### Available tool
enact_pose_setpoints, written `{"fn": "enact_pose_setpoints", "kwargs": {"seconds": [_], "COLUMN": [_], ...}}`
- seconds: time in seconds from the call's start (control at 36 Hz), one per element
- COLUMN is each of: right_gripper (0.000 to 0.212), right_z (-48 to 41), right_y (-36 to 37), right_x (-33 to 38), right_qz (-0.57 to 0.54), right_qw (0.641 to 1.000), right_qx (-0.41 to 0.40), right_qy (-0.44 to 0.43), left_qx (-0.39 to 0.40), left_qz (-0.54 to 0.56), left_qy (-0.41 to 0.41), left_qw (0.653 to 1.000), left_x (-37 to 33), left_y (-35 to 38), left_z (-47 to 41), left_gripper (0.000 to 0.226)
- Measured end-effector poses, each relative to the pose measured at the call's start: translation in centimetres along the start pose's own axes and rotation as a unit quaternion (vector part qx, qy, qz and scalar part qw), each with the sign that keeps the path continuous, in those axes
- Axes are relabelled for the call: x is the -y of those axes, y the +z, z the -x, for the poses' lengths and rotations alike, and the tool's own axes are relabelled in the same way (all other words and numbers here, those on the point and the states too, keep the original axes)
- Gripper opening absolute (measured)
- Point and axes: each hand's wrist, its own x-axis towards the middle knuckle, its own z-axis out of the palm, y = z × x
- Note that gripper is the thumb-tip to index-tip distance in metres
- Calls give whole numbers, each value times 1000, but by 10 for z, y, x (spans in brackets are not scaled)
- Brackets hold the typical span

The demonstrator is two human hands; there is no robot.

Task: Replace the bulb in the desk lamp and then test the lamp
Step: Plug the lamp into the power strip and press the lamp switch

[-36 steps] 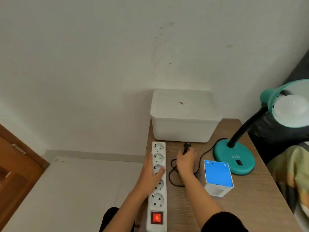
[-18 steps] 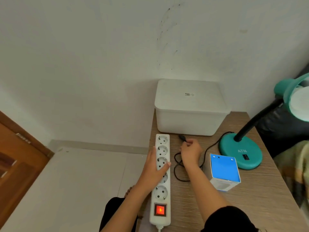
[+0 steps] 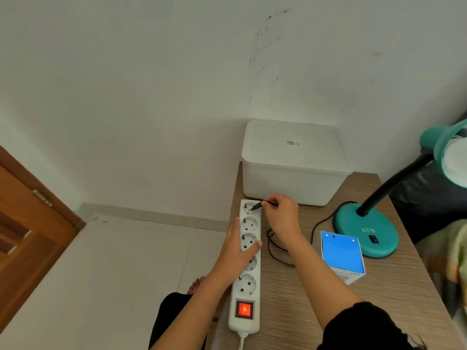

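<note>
- Head view: white wall behind, pale floor on the left with a brown wooden door (image 3: 27, 231) at the far left, wood-grain table (image 3: 298, 306) on the right.
- At the far end of the table, against the wall, a closed white storage box (image 3: 294, 162).
- Along the left edge of the table, a white power strip (image 3: 247, 266) with a row of sockets, running near to far; red rocker switch (image 3: 244, 309) lit at its near end.
- Left hand (image 3: 237, 248) laid flat over the middle of the strip, fingers spread across it, pressing rather than gripping.
- Right hand (image 3: 283, 218) pinched closed on the black plug (image 3: 256, 206), tip at the farthest socket; seated or not, cannot tell.
- Black cord (image 3: 275, 246) looping on the table from the hand toward the lamp.
- Teal desk lamp (image 3: 366, 231) at the right, round base on the table, black gooseneck rising to a teal shade cut by the right edge of the frame, with a white bulb (image 3: 456, 160) in it.
- Blue-topped bulb box (image 3: 342, 256) standing just near-left of the lamp base.
</note>
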Motion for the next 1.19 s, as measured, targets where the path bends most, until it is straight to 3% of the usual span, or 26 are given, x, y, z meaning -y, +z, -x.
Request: {"fn": "enact_pose_setpoints", "kwargs": {"seconds": [0.39,0.78,1.03,1.19], "right_gripper": [15,13,14,18], "right_z": [-17,-11,-15,-12], "right_y": [13,28,30,26], "right_x": [2,-4,-4,7], "right_qz": [160,62,91,110], "right_qw": [982,994,989,987], "right_qx": [66,47,76,113], "right_qy": [-71,-72,-85,-43], "left_qx": [-4,-9,-18,-1], "left_qz": [5,13,26,-25], "left_qy": [14,16,22,0], "left_qw": [1000,1000,999,1000], "left_x": [7,8,5,-1], "left_y": [3,4,2,0], "left_z": [-5,-5,-4,-2], "left_gripper": [85,83,77,87]}}
